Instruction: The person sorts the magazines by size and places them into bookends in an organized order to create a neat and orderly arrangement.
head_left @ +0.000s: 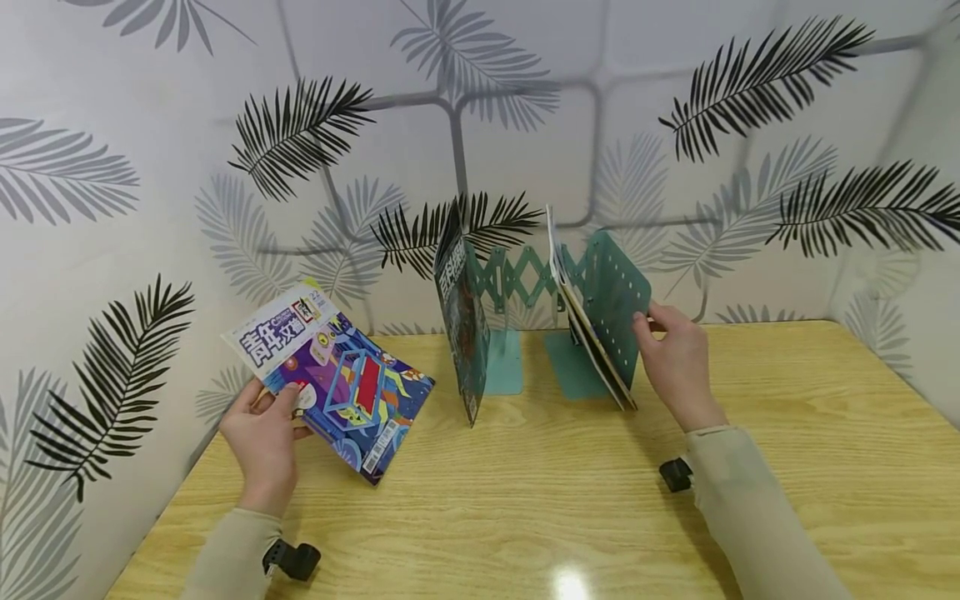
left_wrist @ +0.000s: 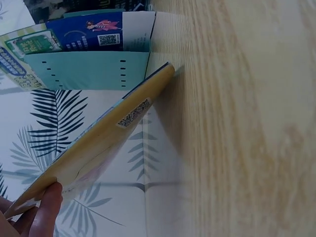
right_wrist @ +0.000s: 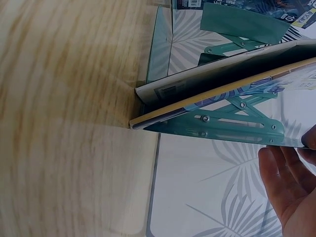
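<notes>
On the left, my left hand (head_left: 262, 437) holds a colourful magazine (head_left: 367, 387) by its lower left edge, thumb on the cover and fingers behind. It is tilted in the air, and its edge and one side show in the left wrist view. A green extendable bookend (head_left: 618, 304) with a folding lattice stands on the table near the wall. My right hand (head_left: 675, 358) pinches the front edge of its right-hand perforated panel. Thin magazines (head_left: 588, 333) lean against the inner side of that panel. A dark-covered magazine (head_left: 461, 321) stands upright at the bookend's left end.
The wood-grain table (head_left: 480, 517) extends toward me and to both sides. Behind it rises a wall (head_left: 525, 167) with a leaf pattern. Black wrist cameras (head_left: 300, 561) hang below both sleeves.
</notes>
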`<state>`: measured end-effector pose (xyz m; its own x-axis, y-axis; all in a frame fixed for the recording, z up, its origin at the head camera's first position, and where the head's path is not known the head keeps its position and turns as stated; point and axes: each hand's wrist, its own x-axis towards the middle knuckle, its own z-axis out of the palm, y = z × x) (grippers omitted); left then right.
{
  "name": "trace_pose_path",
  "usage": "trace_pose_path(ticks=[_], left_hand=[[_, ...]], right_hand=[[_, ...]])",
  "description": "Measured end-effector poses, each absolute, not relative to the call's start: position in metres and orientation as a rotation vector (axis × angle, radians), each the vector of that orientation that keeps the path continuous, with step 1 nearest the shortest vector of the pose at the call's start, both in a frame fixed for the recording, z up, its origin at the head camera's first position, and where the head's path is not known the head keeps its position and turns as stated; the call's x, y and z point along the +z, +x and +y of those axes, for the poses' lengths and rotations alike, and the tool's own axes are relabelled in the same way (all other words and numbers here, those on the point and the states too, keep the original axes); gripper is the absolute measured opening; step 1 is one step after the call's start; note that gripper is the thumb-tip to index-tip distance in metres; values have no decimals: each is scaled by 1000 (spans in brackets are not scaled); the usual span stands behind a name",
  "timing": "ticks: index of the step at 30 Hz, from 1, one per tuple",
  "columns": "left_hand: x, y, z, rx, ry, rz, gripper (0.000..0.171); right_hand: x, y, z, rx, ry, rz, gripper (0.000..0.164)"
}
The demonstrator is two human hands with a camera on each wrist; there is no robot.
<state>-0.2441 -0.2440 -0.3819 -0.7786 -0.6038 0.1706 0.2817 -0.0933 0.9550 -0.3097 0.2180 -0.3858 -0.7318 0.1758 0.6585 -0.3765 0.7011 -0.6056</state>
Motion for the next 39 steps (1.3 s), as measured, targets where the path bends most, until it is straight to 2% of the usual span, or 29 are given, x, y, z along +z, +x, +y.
trace_pose_path(ticks=[15,23,39], left_hand=[[-374,-238,-232,-1744,167,-1631,27],[-374,-236,-227,-1486,177,-1743,23],[-375,-226,-217,-1380,130,-1798,24]], right_hand=[[-385,-311,216,980,154,-2183,26],[-386,-310,216,983,154,-2175,26],[-386,-310,217,992,142,-2189,26]])
